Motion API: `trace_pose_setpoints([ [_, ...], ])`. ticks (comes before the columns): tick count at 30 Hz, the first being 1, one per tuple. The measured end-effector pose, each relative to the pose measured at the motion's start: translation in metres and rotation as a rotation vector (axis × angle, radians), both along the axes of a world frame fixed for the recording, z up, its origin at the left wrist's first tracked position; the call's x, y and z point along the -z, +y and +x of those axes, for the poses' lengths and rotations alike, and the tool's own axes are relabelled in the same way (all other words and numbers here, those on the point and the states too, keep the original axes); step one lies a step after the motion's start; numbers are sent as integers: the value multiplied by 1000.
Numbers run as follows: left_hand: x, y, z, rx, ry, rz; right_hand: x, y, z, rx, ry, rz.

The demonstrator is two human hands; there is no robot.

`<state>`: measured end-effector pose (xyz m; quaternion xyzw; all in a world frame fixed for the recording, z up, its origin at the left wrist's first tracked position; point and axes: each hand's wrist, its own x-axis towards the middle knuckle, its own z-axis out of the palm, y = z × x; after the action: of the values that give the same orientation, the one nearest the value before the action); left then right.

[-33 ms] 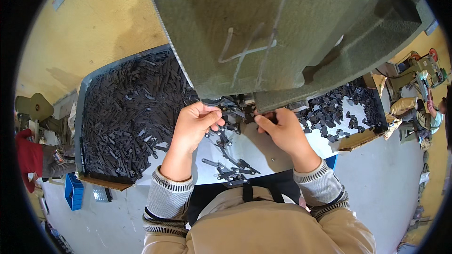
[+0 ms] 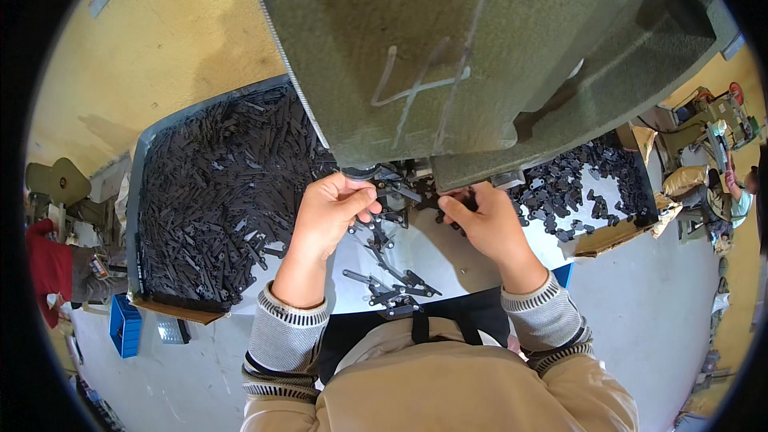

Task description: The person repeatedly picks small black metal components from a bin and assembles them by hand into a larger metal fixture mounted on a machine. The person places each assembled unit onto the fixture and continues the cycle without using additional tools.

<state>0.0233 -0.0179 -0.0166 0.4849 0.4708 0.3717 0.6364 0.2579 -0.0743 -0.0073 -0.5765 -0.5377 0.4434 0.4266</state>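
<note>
- While a green machine (image 2: 480,40) fills twelve o'clock, the left hand (image 2: 324,210) works at its lower edge, thumb and fingers narrowed; I cannot tell what they hold;
- right hand (image 2: 494,224), towards four o'clock: fingers curled, their grip hidden;
- black strips (image 2: 220,184) heap at nine o'clock; small black plates (image 2: 552,192), three; loose black parts (image 2: 394,298), six.

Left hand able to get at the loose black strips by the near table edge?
Likely yes: the left hand is close, and nothing visible overhangs or blocks the black strips on the white tabletop.
</note>
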Motion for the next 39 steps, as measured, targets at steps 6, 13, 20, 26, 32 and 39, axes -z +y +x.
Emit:
trace_pose_setpoints([
  [6,-1,0,0,3,18,14,8,-2,2,44,-380,240],
  [13,-6,-1,1,-13,-28,-3,13,19,-16,-54,-637,441],
  [20,-6,1,-3,-84,-120,48,12,19,-11,44,-760,392],
  [26,-5,-1,-12,-263,-384,138,8,20,-17,108,-698,525],
  [32,-7,2,-17,-356,-375,194,3,25,-39,55,-529,657],
  [39,-8,-1,-12,-339,-293,196,2,23,-42,-35,-467,657],
])
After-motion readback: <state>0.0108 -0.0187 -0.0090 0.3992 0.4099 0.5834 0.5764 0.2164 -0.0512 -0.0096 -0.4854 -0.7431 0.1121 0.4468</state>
